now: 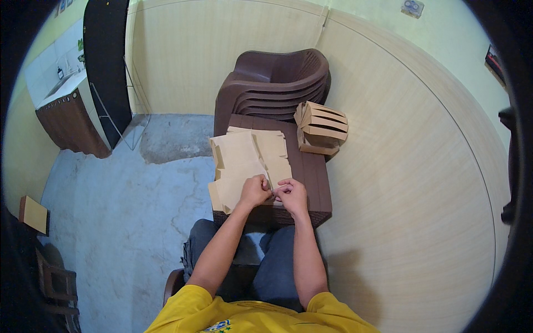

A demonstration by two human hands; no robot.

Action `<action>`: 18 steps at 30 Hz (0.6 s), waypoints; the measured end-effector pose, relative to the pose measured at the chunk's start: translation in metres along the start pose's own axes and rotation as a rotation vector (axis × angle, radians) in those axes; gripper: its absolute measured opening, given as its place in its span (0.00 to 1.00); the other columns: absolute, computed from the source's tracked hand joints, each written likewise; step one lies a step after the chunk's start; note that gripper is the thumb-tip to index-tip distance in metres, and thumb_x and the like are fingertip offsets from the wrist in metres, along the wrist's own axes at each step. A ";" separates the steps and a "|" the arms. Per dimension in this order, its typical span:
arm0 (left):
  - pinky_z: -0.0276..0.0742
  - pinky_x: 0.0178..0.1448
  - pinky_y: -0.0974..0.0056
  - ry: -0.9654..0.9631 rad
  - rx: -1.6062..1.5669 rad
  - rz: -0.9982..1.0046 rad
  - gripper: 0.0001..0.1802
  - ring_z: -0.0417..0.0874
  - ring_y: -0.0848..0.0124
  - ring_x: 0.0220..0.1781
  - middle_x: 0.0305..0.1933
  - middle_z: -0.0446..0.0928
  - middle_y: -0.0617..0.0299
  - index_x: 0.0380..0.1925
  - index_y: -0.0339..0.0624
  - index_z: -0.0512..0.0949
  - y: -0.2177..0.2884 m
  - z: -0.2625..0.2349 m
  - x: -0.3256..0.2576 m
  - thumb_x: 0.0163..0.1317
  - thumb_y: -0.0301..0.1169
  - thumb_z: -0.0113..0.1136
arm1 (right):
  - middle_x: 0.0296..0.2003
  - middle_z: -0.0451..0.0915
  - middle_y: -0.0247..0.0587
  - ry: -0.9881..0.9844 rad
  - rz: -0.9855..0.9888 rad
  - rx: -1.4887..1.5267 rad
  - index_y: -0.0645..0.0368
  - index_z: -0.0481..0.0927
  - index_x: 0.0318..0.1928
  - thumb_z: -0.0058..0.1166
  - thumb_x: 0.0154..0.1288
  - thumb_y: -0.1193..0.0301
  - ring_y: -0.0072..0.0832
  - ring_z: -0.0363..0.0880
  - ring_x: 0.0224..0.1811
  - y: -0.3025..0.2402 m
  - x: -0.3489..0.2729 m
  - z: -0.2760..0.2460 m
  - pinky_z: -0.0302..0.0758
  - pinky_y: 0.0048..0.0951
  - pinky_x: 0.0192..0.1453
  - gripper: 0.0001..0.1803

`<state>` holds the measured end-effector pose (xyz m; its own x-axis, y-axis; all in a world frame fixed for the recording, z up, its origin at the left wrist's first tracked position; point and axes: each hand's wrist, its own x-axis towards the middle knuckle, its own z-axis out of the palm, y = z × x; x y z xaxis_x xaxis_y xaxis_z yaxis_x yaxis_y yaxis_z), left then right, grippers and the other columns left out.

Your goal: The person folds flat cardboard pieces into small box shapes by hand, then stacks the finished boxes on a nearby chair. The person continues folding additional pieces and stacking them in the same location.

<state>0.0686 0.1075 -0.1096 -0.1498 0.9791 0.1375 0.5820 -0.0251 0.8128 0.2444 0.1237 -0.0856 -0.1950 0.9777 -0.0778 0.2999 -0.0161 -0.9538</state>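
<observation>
The left hand (254,190) and right hand (292,194) meet at the near edge of a flat tan cardboard sheet (250,161), which lies on a small dark brown table (311,172) directly in front of the seated person. Both hands are curled closed, fingertips pinching the near edge of the sheet; the two hands sit just beside each other, nearly touching. How much of the edge lies between the fingers cannot be told at this size. The sheet is an unfolded box blank with flaps and cut slots; it covers the left and middle part of the tabletop and overhangs the left edge, and there appears to be more than one layer, though the count cannot be told. The right strip of the table is uncovered. At the far right corner of the table rests a stack of folded boxes (322,127), tan, tilted, leaning against a stack of brown chairs (275,83) that stands at the far end of the table. The person's knees are just under the near edge of the table. A pale panelled wall (400,183) runs along the right and far sides; grey concrete floor (111,211) lies to the left.
</observation>
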 end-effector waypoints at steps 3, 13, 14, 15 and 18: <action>0.86 0.43 0.53 0.009 -0.121 -0.059 0.16 0.92 0.54 0.35 0.29 0.87 0.50 0.29 0.38 0.79 -0.002 -0.001 -0.002 0.48 0.29 0.80 | 0.37 0.90 0.47 0.031 -0.086 -0.131 0.71 0.87 0.51 0.64 0.70 0.84 0.28 0.91 0.38 0.001 0.000 0.000 0.90 0.28 0.42 0.11; 0.87 0.45 0.55 0.074 -0.087 0.070 0.12 0.94 0.59 0.37 0.31 0.89 0.53 0.41 0.38 0.80 0.008 -0.002 -0.005 0.58 0.21 0.72 | 0.35 0.93 0.49 0.118 -0.187 -0.289 0.67 0.92 0.42 0.71 0.62 0.73 0.30 0.93 0.37 -0.012 -0.009 0.009 0.89 0.35 0.47 0.11; 0.87 0.47 0.55 0.062 -0.087 0.081 0.11 0.94 0.58 0.38 0.33 0.89 0.52 0.42 0.37 0.80 0.012 -0.006 -0.006 0.60 0.21 0.70 | 0.36 0.93 0.50 0.138 -0.180 -0.355 0.67 0.92 0.42 0.72 0.62 0.73 0.35 0.94 0.38 -0.014 -0.007 0.009 0.89 0.36 0.48 0.11; 0.88 0.49 0.54 0.026 -0.086 0.058 0.10 0.94 0.57 0.40 0.35 0.90 0.52 0.42 0.37 0.81 0.017 -0.011 -0.007 0.61 0.20 0.68 | 0.36 0.93 0.51 0.158 -0.181 -0.414 0.66 0.92 0.42 0.72 0.61 0.72 0.39 0.94 0.38 -0.016 -0.003 0.009 0.89 0.38 0.49 0.11; 0.87 0.58 0.56 0.148 -0.297 0.215 0.13 0.94 0.54 0.48 0.42 0.90 0.49 0.45 0.37 0.83 0.018 -0.048 -0.027 0.60 0.18 0.63 | 0.39 0.92 0.52 0.141 -0.213 -0.586 0.64 0.92 0.41 0.71 0.59 0.72 0.48 0.93 0.40 -0.018 0.007 0.009 0.88 0.44 0.51 0.10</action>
<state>0.0451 0.0712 -0.0715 -0.1756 0.9061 0.3850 0.3594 -0.3051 0.8819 0.2296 0.1288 -0.0714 -0.1938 0.9656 0.1736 0.7370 0.2601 -0.6238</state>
